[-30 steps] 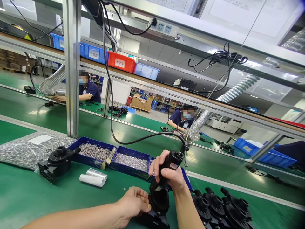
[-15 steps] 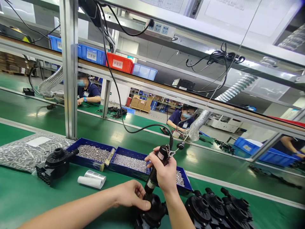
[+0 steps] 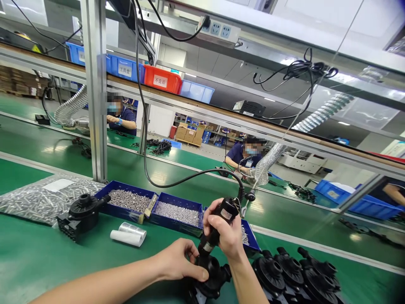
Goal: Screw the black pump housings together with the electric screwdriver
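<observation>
My right hand (image 3: 225, 233) is wrapped round a black electric screwdriver (image 3: 218, 226) whose coiled cable (image 3: 177, 182) rises to the overhead frame. Its tip points down onto a black plastic pump housing (image 3: 212, 274) at the table's near edge. My left hand (image 3: 179, 262) grips that housing from the left, fingers curled on its top. Just behind my hands, blue trays of small silver screws (image 3: 177, 212) sit in a row.
Another black pump housing (image 3: 82, 214) and a white label roll (image 3: 128, 237) lie on the green mat to the left, by a bag of screws (image 3: 38, 198). Three more black housings (image 3: 295, 274) stand at the right. Two other workers sit at the far line.
The screwdriver has shifted slightly right and tilted while staying over the housing; a second ago it stood more upright. The view has drifted a little.
</observation>
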`<state>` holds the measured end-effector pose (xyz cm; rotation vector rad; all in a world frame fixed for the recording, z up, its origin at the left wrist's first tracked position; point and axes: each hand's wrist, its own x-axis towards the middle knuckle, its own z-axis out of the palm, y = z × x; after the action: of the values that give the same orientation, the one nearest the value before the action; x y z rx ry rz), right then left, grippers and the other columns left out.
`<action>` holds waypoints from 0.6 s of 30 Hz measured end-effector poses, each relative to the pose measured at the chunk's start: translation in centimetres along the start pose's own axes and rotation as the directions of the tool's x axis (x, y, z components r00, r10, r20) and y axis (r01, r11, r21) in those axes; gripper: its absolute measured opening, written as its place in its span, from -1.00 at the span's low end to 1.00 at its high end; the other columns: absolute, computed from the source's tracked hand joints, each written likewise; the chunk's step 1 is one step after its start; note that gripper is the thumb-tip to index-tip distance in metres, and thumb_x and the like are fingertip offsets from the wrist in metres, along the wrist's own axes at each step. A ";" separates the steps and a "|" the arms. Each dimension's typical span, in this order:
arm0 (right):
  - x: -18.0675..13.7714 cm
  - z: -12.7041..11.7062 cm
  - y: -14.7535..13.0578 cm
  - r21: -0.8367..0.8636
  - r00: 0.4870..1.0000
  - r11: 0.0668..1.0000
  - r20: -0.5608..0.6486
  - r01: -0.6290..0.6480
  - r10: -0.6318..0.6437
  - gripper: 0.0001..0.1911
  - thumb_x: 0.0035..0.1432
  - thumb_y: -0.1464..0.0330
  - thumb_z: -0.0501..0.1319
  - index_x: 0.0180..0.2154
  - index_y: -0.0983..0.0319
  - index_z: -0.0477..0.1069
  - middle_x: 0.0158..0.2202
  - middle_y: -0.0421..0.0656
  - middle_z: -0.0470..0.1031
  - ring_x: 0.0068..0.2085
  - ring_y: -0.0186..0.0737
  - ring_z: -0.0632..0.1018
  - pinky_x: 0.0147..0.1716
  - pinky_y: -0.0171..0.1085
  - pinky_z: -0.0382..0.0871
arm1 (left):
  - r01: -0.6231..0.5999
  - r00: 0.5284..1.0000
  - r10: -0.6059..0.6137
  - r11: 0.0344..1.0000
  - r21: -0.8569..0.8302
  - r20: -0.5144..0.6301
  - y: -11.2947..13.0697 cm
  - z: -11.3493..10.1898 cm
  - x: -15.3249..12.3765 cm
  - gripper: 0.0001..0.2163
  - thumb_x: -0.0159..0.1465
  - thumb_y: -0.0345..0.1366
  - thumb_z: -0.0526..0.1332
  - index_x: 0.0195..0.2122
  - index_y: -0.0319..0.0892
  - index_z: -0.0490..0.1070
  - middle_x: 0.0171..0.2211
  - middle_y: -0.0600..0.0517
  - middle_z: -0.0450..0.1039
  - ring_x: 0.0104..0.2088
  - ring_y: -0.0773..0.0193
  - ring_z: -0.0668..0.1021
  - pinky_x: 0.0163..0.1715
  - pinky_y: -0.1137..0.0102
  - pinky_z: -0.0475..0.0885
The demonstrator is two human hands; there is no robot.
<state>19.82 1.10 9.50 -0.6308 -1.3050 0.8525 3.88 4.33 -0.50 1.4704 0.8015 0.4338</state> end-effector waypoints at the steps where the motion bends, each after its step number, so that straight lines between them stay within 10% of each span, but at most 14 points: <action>1: -0.1 0.0 0.0 0.002 1.000 1.000 0.011 0.003 -0.003 -0.81 0.27 0.33 0.36 -0.18 0.20 0.37 -0.47 -0.24 0.49 -0.59 -0.31 0.48 -0.58 -0.37 0.37 | -0.006 1.000 0.006 1.000 0.016 -0.002 -0.1 0.0 0.0 -0.47 -0.20 -0.10 0.64 -0.30 -0.18 0.44 -0.40 0.15 0.43 -0.40 0.31 0.35 -0.42 0.41 0.14; 7: 0.1 -0.3 0.0 0.001 0.999 0.999 0.022 0.033 -0.033 -0.83 0.29 0.34 0.35 -0.14 0.19 0.39 -0.35 -0.16 0.59 -0.57 -0.29 0.52 -0.56 -0.35 0.40 | -0.038 0.998 0.036 0.999 0.035 0.054 0.0 -0.6 0.3 -0.43 -0.16 0.00 0.64 -0.25 -0.21 0.48 -0.38 0.11 0.46 -0.39 0.31 0.39 -0.42 0.44 0.22; 10: 0.0 -0.4 -0.4 -0.012 0.999 0.999 -0.009 0.042 -0.042 -0.81 0.28 0.33 0.37 -0.14 0.18 0.39 -0.29 -0.13 0.62 -0.56 -0.28 0.54 -0.54 -0.33 0.42 | -0.056 0.992 0.031 0.975 0.215 0.119 1.1 -2.3 0.5 -0.55 0.19 0.00 0.44 -0.06 -0.22 0.51 -0.35 0.08 0.50 -0.40 0.27 0.47 -0.44 0.44 0.34; 18: 1.0 1.2 0.0 -0.210 0.973 0.978 -0.224 0.015 -0.063 -0.72 0.27 0.23 0.43 -0.18 0.22 0.41 -0.44 -0.19 0.51 -0.52 -0.26 0.51 -0.50 -0.31 0.47 | 0.020 0.982 0.145 0.563 0.827 -0.122 1.3 -7.2 -0.2 -0.88 0.17 -0.53 0.34 -0.31 -0.18 0.55 -0.16 -0.13 0.59 -0.04 -0.13 0.59 -0.05 0.20 0.39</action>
<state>18.73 1.82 10.30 -0.8401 -1.1992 0.5949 -1.09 9.39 1.47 2.3842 1.1922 0.2295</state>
